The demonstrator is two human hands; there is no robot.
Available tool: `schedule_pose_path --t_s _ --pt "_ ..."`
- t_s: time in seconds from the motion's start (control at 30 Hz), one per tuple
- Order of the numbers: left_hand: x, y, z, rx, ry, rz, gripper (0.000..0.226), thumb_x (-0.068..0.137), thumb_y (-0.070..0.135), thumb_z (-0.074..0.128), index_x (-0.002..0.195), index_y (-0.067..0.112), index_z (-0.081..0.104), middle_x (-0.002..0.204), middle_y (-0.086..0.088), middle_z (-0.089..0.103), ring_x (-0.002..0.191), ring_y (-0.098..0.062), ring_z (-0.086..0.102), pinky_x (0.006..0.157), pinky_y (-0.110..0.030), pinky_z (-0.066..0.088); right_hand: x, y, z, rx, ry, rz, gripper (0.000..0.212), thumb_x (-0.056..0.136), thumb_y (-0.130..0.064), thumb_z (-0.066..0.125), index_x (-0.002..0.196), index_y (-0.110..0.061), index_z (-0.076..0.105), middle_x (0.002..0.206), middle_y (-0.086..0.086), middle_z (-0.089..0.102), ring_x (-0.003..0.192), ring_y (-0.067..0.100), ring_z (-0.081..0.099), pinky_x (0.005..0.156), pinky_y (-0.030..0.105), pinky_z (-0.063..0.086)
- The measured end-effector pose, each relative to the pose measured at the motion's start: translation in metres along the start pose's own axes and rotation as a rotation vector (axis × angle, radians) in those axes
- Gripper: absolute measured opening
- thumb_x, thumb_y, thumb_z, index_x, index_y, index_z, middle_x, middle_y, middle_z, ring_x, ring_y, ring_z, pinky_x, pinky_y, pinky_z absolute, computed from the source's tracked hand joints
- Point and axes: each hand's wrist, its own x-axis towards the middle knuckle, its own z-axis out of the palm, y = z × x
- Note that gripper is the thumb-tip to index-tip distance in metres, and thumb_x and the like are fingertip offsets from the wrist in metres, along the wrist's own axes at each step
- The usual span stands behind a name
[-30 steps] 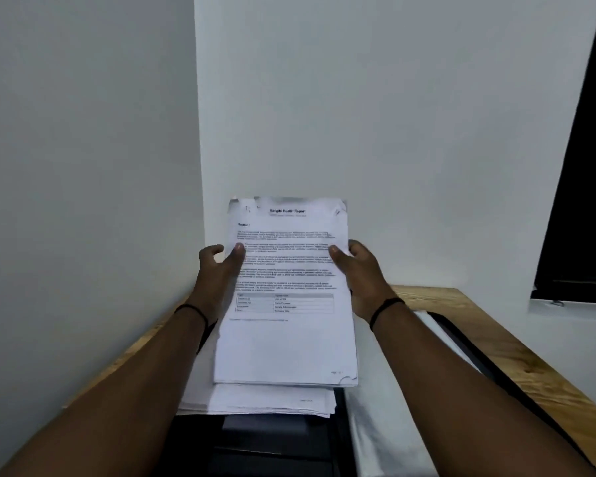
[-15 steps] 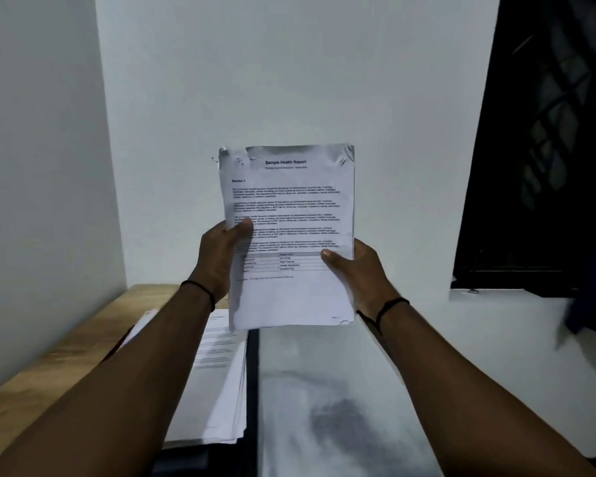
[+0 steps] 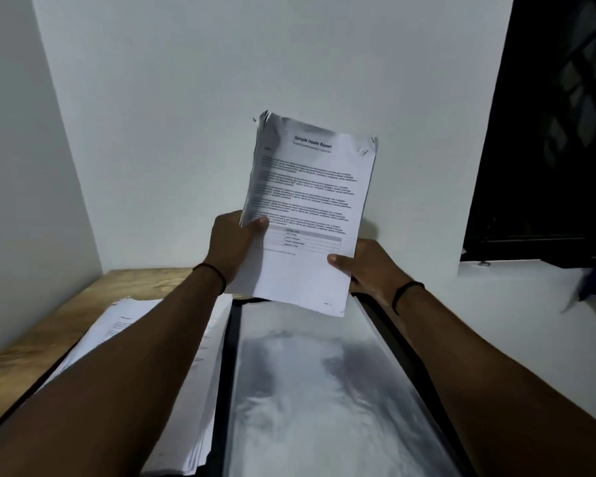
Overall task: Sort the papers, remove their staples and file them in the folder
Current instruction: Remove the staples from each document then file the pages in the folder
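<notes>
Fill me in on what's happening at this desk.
A person holds a bundle of papers headed "Sample Health Report" up in the air, the left hand gripping its left edge and the right hand its lower right. Below it an open folder with a clear sleeve lies on the wooden table, beside a stack of papers.

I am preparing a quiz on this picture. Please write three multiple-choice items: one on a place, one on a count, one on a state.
1. Where does the stack of papers lie?
A. left of the open folder
B. on the window sill
C. on the floor

2. How many hands hold the report?
A. none
B. one
C. two

3. How is the report held?
A. flat on the table
B. raised above the folder
C. rolled into a tube

Answers: 1 A, the stack rests beside the folder's left edge. 2 C, the left hand and right hand grip its sides. 3 B, it stands lifted before the wall.
</notes>
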Motion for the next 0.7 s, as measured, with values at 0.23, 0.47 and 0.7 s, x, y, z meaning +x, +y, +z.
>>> schedule_pose_path --t_s 0.23,0.47,0.7 --pt "-0.025 -0.055 0.035 0.464 0.283 0.259 0.027 0.083 0.031 0.076 0.084 0.016 0.053 0.083 0.0 0.054 0.077 -0.018 0.05 0.069 -0.031 0.038 0.049 0.024 0.003 0.057 0.234 -0.055 0.032 0.093 -0.003 0.067 0.126 -0.004 0.064 0.118 0.008 0.069 0.093 0.011 0.067 0.075 0.015 0.056" --pt "-0.042 -0.085 0.046 0.702 -0.375 0.159 0.009 0.076 0.037 0.08 0.083 0.032 0.08 0.069 0.016 0.06 0.075 -0.005 0.057 0.065 -0.025 0.037 0.063 0.069 0.01 0.104 0.348 0.021 0.031 0.094 -0.003 0.066 0.125 -0.005 0.064 0.116 0.004 0.068 0.103 0.018 0.066 0.095 0.032 0.054" --pt "-0.043 -0.088 0.049 0.665 -0.279 0.244 0.012 0.076 0.013 0.076 0.072 0.024 0.077 0.072 0.012 0.064 0.074 -0.006 0.056 0.066 -0.027 0.043 0.068 0.07 0.011 0.087 0.404 0.0 0.02 0.093 -0.006 0.068 0.112 -0.012 0.069 0.111 0.004 0.073 0.1 0.017 0.069 0.095 0.037 0.056"
